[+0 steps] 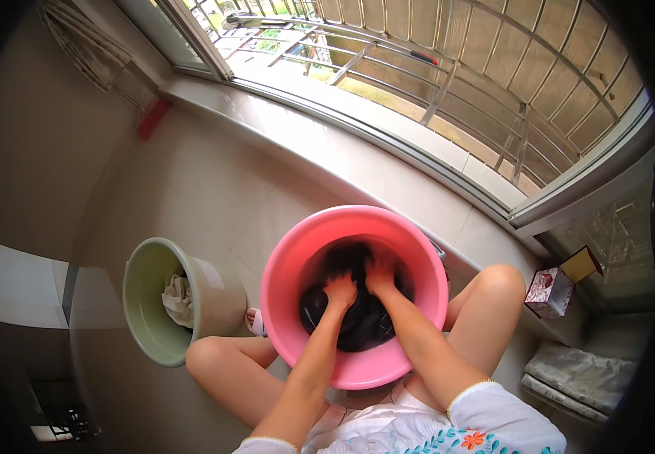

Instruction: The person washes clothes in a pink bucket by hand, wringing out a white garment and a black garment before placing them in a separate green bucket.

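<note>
A large pink plastic basin stands between the person's knees, with dark wet fabric inside it. My left hand rests on the fabric near the basin's middle, its fingers bent over the dark cloth. Just to its right, my right hand presses into the same fabric, slightly blurred, its fingertips hard to make out. The two hands are close together, and whether either one grips the cloth is not clear. Dark folds fill the bottom of the basin around both hands.
A green bucket holding light cloth is at the left. Beyond the basin runs a tiled window ledge with metal bars outside. A patterned box and folded silvery fabric lie at the right. A red dustpan or brush leans far left.
</note>
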A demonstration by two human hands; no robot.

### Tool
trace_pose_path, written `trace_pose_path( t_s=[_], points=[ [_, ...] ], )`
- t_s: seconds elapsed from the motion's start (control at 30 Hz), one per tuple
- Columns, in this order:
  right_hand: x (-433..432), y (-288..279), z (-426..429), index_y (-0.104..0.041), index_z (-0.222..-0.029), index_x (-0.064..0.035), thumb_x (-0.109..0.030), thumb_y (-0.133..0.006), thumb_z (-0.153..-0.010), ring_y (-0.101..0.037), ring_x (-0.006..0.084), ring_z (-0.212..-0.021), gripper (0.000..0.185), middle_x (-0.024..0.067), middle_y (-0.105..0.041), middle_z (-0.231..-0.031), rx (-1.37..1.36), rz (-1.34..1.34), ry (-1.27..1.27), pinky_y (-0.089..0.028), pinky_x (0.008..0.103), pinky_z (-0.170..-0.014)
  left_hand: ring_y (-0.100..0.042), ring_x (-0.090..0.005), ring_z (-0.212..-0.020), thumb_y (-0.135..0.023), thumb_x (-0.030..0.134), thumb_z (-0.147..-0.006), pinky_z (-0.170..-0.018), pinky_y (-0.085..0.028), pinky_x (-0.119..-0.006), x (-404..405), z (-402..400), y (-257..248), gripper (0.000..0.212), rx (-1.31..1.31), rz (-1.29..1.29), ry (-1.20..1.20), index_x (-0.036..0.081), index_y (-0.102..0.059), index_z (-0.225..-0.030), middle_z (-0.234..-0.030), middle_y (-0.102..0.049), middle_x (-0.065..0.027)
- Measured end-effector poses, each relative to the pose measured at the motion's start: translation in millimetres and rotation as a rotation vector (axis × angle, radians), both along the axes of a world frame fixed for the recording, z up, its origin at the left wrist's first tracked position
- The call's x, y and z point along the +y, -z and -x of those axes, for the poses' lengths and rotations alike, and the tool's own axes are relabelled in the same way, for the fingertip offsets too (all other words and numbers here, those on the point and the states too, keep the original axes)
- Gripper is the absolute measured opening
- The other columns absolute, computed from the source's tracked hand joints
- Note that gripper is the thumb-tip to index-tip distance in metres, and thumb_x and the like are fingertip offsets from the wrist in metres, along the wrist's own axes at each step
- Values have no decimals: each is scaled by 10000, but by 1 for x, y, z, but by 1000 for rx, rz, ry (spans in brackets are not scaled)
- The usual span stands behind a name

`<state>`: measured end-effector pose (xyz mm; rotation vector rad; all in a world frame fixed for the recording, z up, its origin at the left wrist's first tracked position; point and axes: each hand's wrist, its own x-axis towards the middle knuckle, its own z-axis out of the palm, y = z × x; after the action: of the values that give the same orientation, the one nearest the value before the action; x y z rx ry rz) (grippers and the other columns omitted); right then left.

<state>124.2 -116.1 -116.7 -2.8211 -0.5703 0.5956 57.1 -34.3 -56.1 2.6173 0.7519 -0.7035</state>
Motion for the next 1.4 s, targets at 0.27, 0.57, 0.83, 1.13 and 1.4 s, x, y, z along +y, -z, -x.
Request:
trace_pose_path(
  t_s=[0.27,0.57,0.83,1.13,1.4],
  points=[
    [-21,-21,-31,-459,-1118,-69,-231,-732,-459,-428,275,-1070,731,158,-463,-1140,389,-158,35,-364,365,-896,-531,-145,-780,-585,-20,-643,-702,-421,-261,26,5,-83,302,-282,886,-758,68,-622,-930,-851,-596,-73],
    [-10,-142,-59,-601,-979,-101,-69,-604,-506,-571,257,-852,474,149,-599,-891,614,-606,-125,-462,342,-723,-560,-269,-862,-508,171,-741,-825,-427,-360,27,44,-95,274,-853,1801,-1221,13,-559,-959,-929,-589,-142],
    [-13,-229,56,-539,-713,-42,-151,-559,-577,-499,301,-800,176,149,-472,-840,-104,-714,-671,-453,396,-639,-552,-212,-867,-440,477,-790,-790,-443,-352,12,36,-74,433,-891,1969,-1031,106,-560,-980,-940,-585,-69],
    [-3,-196,51,-541,-603,-55,-290,-561,-691,-557,267,-552,251,141,-545,-608,-395,-852,-404,-457,365,-488,-562,-192,-827,-396,343,-832,-743,-466,-326,-16,48,-69,332,-780,1826,-1208,81,-547,-968,-908,-583,-69],
    [-18,-204,48,-551,-786,-63,-152,-533,-707,-554,303,-689,121,124,-550,-787,-128,-860,-286,-468,377,-588,-556,-188,-826,-363,251,-853,-721,-469,-316,-13,55,-79,274,-895,1634,-1157,69,-551,-936,-886,-577,-70]
  ],
)
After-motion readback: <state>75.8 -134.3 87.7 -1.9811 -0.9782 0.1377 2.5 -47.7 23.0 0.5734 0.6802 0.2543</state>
